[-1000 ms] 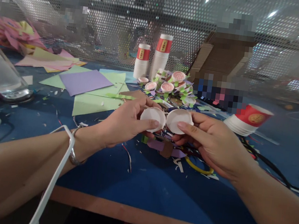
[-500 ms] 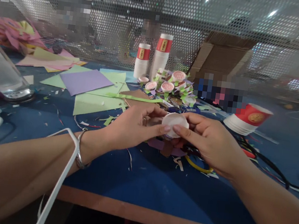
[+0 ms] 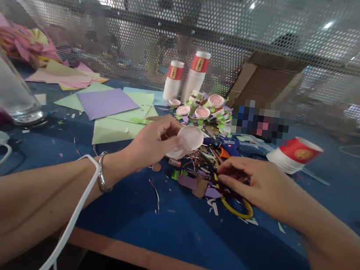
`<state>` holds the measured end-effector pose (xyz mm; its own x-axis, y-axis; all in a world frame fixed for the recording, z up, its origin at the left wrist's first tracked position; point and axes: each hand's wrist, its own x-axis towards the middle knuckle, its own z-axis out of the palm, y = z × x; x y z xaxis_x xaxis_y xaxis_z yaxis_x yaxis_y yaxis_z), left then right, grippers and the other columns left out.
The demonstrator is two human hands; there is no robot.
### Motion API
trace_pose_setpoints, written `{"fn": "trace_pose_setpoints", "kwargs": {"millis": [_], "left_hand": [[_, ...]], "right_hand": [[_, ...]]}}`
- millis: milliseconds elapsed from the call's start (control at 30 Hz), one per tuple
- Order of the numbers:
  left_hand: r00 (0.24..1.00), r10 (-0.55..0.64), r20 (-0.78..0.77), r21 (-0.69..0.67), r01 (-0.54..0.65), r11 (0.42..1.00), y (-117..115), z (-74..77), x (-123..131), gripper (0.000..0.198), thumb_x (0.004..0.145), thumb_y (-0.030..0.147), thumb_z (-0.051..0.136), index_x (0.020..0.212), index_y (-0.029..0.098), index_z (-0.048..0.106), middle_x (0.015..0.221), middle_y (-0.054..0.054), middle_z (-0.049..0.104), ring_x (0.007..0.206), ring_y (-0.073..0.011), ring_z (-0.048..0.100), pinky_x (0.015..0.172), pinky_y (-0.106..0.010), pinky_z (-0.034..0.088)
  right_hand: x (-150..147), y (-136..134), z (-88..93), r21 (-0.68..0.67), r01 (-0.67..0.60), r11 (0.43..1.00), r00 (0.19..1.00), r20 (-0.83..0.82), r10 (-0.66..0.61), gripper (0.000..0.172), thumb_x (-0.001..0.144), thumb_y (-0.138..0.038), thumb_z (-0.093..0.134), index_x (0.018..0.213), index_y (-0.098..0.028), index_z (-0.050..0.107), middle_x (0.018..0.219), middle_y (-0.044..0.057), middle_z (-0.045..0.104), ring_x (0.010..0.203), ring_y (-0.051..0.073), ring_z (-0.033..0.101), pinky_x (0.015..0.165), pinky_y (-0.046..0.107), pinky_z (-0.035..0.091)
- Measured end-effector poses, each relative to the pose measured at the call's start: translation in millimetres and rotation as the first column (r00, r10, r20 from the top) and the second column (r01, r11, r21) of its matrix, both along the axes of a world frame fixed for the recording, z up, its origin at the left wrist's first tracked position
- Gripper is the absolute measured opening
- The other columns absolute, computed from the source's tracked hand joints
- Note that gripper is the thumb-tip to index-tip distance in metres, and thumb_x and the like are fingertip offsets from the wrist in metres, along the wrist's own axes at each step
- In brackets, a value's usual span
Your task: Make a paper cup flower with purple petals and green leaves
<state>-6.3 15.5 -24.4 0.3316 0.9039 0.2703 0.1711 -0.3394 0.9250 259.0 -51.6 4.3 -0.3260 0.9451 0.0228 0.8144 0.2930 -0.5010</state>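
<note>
Left grip (image 3: 154,141) pinches a white disc (image 3: 191,138) at its edge; a hard squeeze could bend it. Right grip (image 3: 244,175) curls near a yellow loop (image 3: 235,213); I can't tell if it holds anything. Loose scraps (image 3: 198,158) beside it could get caught.

The left grip (image 3: 157,138) pinches two overlapping white discs (image 3: 190,137) above the blue tabletop (image 3: 122,220). The right grip (image 3: 256,180), fingers curled, is near a yellow loop (image 3: 237,214); any contact is unclear. Beyond lie pink-printed discs (image 3: 202,113), a purple sheet (image 3: 107,103), upright cup stacks (image 3: 194,83) and, rightward, a tilted cup stack (image 3: 297,152).
</note>
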Motion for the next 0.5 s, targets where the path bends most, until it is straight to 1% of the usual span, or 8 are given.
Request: {"fn": "trace_pose_setpoints", "kwargs": {"millis": [100, 233, 333, 433, 500], "left_hand": [[0.999, -0.002, -0.044, -0.036, 0.0, 0.999, 2.6, -0.1, -2.7, 0.016, 0.09, 0.034, 0.071, 0.097, 0.02, 0.068, 0.089, -0.005, 0.075, 0.074, -0.0152, 0.066, 0.064, -0.027, 0.049], [0.987, 0.014, -0.163, -0.053, -0.022, 0.998, 1.9, 6.6, -5.6, 0.015, 0.088, 0.033, 0.071, 0.092, 0.019, 0.07, 0.083, -0.005, 0.075, 0.071, -0.0163, 0.065, 0.063, -0.029, 0.046], [0.975, 0.006, -0.223, -0.043, -0.016, 0.999, 2.0, 11.1, -7.2, 0.013, 0.086, 0.031, 0.072, 0.089, 0.018, 0.072, 0.087, -0.006, 0.076, 0.076, -0.0173, 0.066, 0.066, -0.029, 0.045], [0.971, 0.08, -0.225, -0.013, -0.085, 0.996, 2.4, 12.8, -8.1, 0.016, 0.084, 0.034, 0.074, 0.085, 0.018, 0.072, 0.088, -0.006, 0.073, 0.074, -0.0169, 0.063, 0.064, -0.029, 0.043], [0.978, 0.123, -0.167, -0.047, -0.133, 0.99, 2.3, 13.2, -7.9, 0.021, 0.085, 0.039, 0.075, 0.084, 0.019, 0.07, 0.082, -0.005, 0.07, 0.069, -0.0159, 0.059, 0.06, -0.029, 0.041]], "right_hand": [[-0.1, 0.1, 1.9, -0.002, -0.051, 0.999, 0.995, 0.088, 0.051, 0.024, 0.094, -0.046, 0.064, 0.091, -0.025, 0.076, 0.085, 0.006, 0.075, 0.071, 0.023, 0.066, 0.065, 0.036, 0.048], [-4.4, -1.7, 2.9, 0.003, -0.08, 0.997, 0.984, 0.163, 0.078, 0.025, 0.096, -0.043, 0.06, 0.091, -0.023, 0.075, 0.088, 0.008, 0.07, 0.077, 0.025, 0.065, 0.07, 0.039, 0.047], [-7.0, -2.7, -0.8, 0.006, -0.105, 0.994, 0.985, 0.138, 0.104, 0.027, 0.1, -0.042, 0.056, 0.095, -0.022, 0.074, 0.095, 0.01, 0.069, 0.085, 0.025, 0.065, 0.077, 0.041, 0.048], [-9.9, -2.5, -3.6, 0.003, -0.112, 0.994, 0.988, 0.105, 0.111, 0.02, 0.099, -0.035, 0.059, 0.091, -0.022, 0.072, 0.092, 0.007, 0.068, 0.08, 0.022, 0.064, 0.072, 0.036, 0.048], [-11.2, -1.8, -2.9, 0.003, -0.113, 0.994, 0.99, 0.09, 0.112, 0.018, 0.098, -0.031, 0.06, 0.086, -0.022, 0.069, 0.087, 0.006, 0.067, 0.075, 0.02, 0.062, 0.068, 0.034, 0.047]]}}
